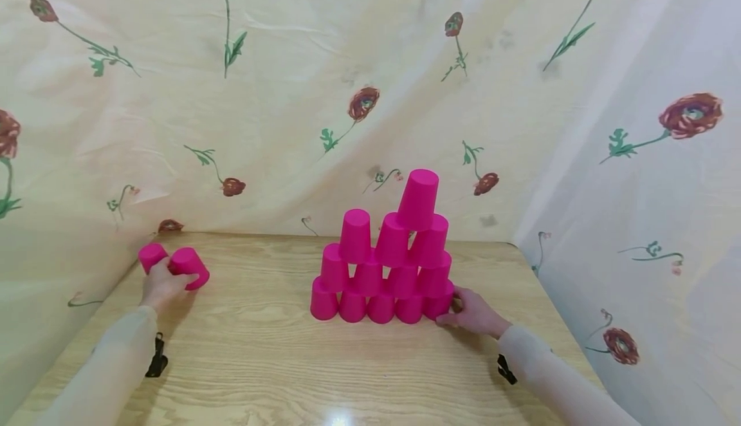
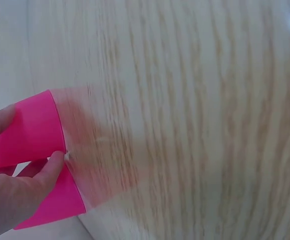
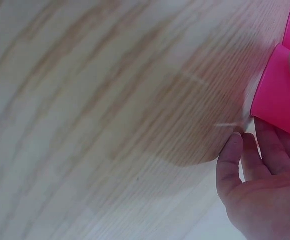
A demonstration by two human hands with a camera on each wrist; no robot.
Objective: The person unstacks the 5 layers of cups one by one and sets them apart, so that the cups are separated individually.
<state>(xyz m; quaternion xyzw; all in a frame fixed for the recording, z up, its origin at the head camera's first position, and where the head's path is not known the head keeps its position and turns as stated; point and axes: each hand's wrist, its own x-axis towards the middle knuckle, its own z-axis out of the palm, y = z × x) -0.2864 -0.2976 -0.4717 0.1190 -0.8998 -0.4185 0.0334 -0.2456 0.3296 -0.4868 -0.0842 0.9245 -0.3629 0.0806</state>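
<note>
Toward the left back of the table, my left hand (image 1: pixel 161 287) grips two pink cups side by side, the left cup (image 1: pixel 152 256) and the right cup (image 1: pixel 191 268). In the left wrist view their rims are at or very near the tabletop, with a finger between them. A pyramid of upside-down pink cups (image 1: pixel 381 307) stands right of centre, with one cup (image 1: pixel 419 199) on top. My right hand (image 1: pixel 476 311) holds the bottom right cup (image 3: pixel 279 92), thumb on one side and fingers on the other.
The wood-grain table (image 1: pixel 260 361) has its back edge against a flowered cloth (image 1: pixel 289 59), which also hangs along both sides. A black strap end (image 1: pixel 157 356) hangs at the left wrist, another (image 1: pixel 506 369) at the right.
</note>
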